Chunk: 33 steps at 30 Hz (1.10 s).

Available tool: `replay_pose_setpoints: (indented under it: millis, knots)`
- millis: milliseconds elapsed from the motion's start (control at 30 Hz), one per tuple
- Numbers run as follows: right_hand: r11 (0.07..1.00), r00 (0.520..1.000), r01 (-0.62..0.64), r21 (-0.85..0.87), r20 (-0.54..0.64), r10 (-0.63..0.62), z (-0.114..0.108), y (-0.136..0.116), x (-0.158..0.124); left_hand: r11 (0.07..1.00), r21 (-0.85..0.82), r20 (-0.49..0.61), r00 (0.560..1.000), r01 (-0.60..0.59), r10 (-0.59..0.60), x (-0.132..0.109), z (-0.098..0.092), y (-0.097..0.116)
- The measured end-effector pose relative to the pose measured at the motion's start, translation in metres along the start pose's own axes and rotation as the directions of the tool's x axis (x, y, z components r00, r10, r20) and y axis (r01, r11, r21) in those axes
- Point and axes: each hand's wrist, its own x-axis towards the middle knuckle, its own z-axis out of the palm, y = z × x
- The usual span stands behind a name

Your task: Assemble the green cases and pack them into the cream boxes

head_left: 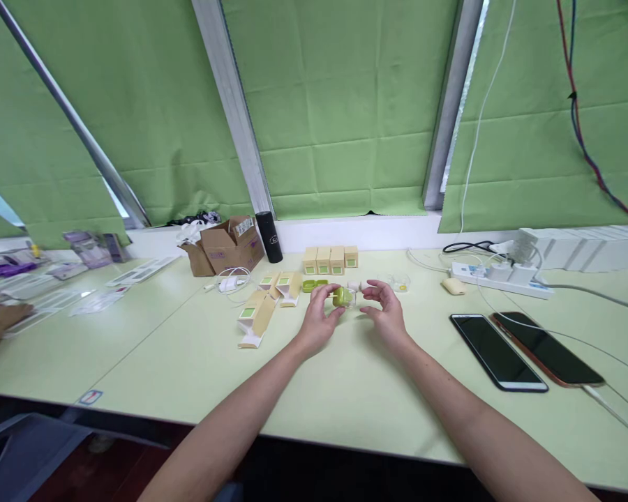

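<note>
My left hand [319,324] pinches a small glossy green item [342,297] with a clear part on its right side; its exact kind is too small to tell. Close by on the right, my right hand [386,315] has its thumb and fingers apart, with no item visibly gripped. Just behind the hands lies an open green case [314,285]. A clear plastic piece [400,282] with a spot of yellow rests past my right fingertips. To the left are opened cream cardboard boxes [262,314] with green labels.
Several closed small boxes [329,260] stand at the back. Behind them on the left are a brown carton [233,247] and a black bottle [268,237]. At right lie two phones [497,352], a power strip [502,279] and cables. Another person's hand [5,317] is at far left.
</note>
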Motion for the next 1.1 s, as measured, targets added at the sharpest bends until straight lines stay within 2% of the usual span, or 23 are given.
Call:
replay_pose_setpoints:
  millis: [233,500,667,1100]
  knots:
    - [0.998,0.995,-0.064,0.020,-0.081,0.065,-0.001,0.005,0.004,0.987,0.153,0.021,0.999,-0.052,0.050,-0.001,0.002,-0.001]
    - [0.995,0.992,-0.096,0.008,-0.087,0.096,-0.002,0.004,0.003,0.969,0.243,0.139,0.990,-0.040,0.006,-0.004,0.003,-0.005]
    - [0.994,0.991,-0.108,-0.010,-0.082,0.107,-0.002,0.005,0.004,0.960,0.269,0.167,0.986,-0.073,0.028,-0.004,0.004,-0.010]
    - [0.993,0.991,-0.114,-0.016,-0.065,0.113,0.000,0.006,0.003,0.950,0.309,0.204,0.979,-0.041,-0.024,-0.006,0.004,-0.006]
